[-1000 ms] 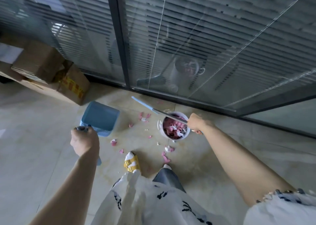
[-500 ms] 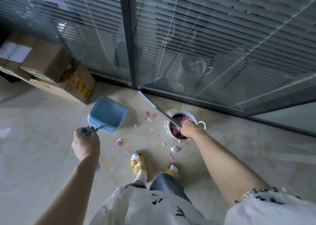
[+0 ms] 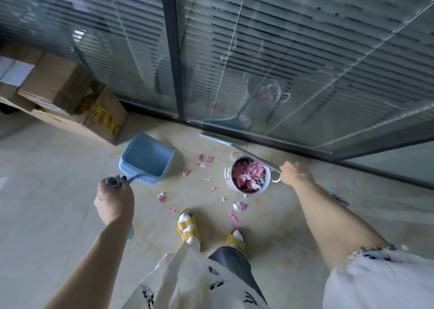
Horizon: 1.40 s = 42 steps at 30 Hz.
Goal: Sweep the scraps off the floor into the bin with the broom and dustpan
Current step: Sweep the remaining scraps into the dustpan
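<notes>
left hand [image 3: 114, 201] grips blue dustpan [image 3: 147, 158]; right hand [image 3: 292, 173] grips broom [image 3: 237, 147]; pink scraps [image 3: 204, 161] scattered.

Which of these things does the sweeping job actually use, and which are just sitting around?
Part of the job:
- broom, gripped by the right hand
- dustpan, its handle gripped by the left hand
- scattered pink scraps
- white bin, already holding scraps

Just lying about:
- cardboard boxes, stacked by the glass wall

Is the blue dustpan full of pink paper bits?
No, the blue plastic dustpan shows only its bare inside; the pink paper scraps lie on the tiled floor and in the round white bin.
</notes>
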### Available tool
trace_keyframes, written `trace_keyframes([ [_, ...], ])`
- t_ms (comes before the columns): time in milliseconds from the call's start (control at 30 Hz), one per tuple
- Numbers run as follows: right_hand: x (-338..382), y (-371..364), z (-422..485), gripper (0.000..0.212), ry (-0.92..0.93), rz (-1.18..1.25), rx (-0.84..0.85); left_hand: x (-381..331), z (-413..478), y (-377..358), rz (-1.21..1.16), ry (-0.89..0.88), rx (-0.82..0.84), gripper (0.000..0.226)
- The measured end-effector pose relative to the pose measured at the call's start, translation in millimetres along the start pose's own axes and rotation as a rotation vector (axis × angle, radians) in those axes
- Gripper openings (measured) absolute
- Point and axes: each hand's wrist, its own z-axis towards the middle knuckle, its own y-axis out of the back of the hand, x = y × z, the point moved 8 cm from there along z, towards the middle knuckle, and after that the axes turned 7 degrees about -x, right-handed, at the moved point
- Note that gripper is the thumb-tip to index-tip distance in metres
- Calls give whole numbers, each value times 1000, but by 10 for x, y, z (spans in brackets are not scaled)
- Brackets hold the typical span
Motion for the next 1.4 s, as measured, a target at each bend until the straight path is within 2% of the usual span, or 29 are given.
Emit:
trace_keyframes([
  [200, 177, -366, -204, 22, 53, 226, 164, 45, -21, -69, 18, -13, 5, 28],
  [367, -114, -119, -215, 19, -21, 281, 192, -20, -116, -119, -31, 36, -1, 29],
  [633, -43, 83, 35, 38, 16, 112, -4, -18, -127, -122, -53, 53, -19, 28],
  [767, 49, -37, 39, 34, 41, 1, -39, 28, -120, -90, -35, 26, -42, 28],
  [900, 285, -321, -112, 34, 119, 63, 111, 67, -77, -84, -27, 27, -51, 26],
  [1000, 246, -219, -89, 15, 98, 236, 190, 30, -122, -122, -34, 31, -41, 27],
  [1033, 171, -116, -45, 14, 66, 259, 187, 8, -143, -139, -38, 33, -38, 28],
  [1100, -28, 66, 51, 23, 28, 248, 177, -35, -194, -174, -33, 39, -30, 29],
  [1200, -107, 250, 84, 30, 65, 211, 128, -53, -216, -201, -47, 61, -33, 30],
  [1300, -80, 298, 161, 34, 75, 165, 30, -67, -229, -219, -44, 74, -37, 30],
  [1400, -17, 205, 188, 41, 59, 115, 25, -75, -249, -245, -40, 78, -34, 31],
])
